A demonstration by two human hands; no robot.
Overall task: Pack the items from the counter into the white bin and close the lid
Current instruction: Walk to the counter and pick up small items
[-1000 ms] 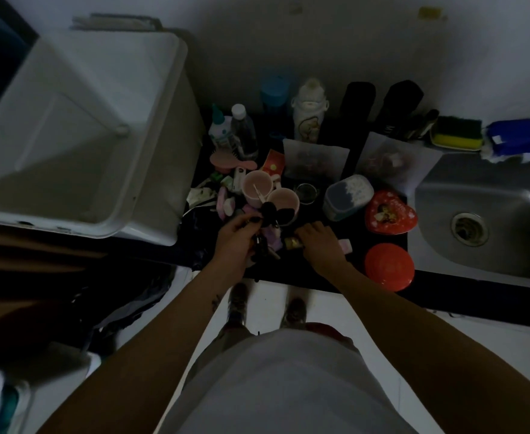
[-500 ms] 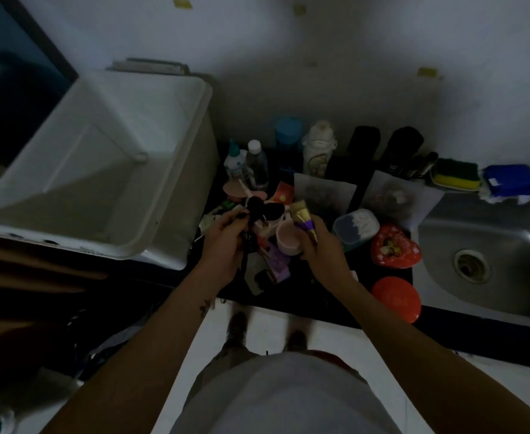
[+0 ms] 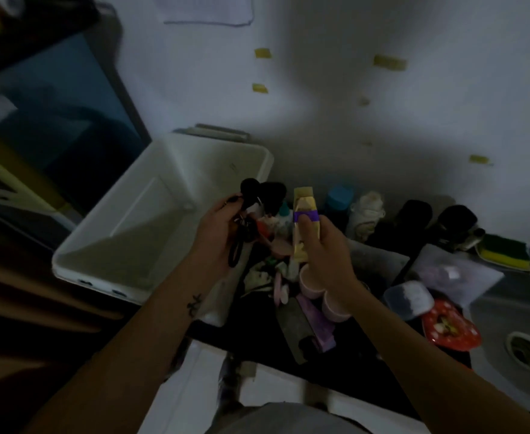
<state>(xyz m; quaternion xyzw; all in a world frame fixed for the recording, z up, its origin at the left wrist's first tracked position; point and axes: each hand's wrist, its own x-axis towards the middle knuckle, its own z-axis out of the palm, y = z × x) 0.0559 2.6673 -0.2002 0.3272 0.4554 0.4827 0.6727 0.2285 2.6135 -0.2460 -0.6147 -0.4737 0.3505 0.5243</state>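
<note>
the left hand (image 3: 221,225) is gripping a bundle of dark items (image 3: 248,192), its fingers curling tight around them; two round black heads are sticking up above the fingers and a black loop (image 3: 235,255) is dangling below the palm. what exactly the bundle is made of is too dim to tell. the hand is hovering at the right-hand rim of the white bin (image 3: 213,161), near its far right corner.

the right hand (image 3: 324,249) is holding a gold tube (image 3: 303,211) with a purple band upright, the thumb pressing on the band and the other fingers wrapping around behind it. the tube is being held in the air above the left end of the black counter (image 3: 251,336), just beside the bundle and apart from it.

the bin is sitting off the counter's left end, open, with nothing showing inside it.

many items are lying on the counter below the hands: two pink cups (image 3: 312,285) side by side near the front edge, a purple box (image 3: 318,325) just in front of them, and a clear lidded tub (image 3: 409,297) and a red heart-shaped tin (image 3: 451,325) toward the right end. a blue-capped bottle (image 3: 338,197) and two dark upright shapes are standing along the back edge against the wall. a yellow and green sponge (image 3: 504,252) is resting at the far right corner, beside the steel sink (image 3: 492,368).
</note>
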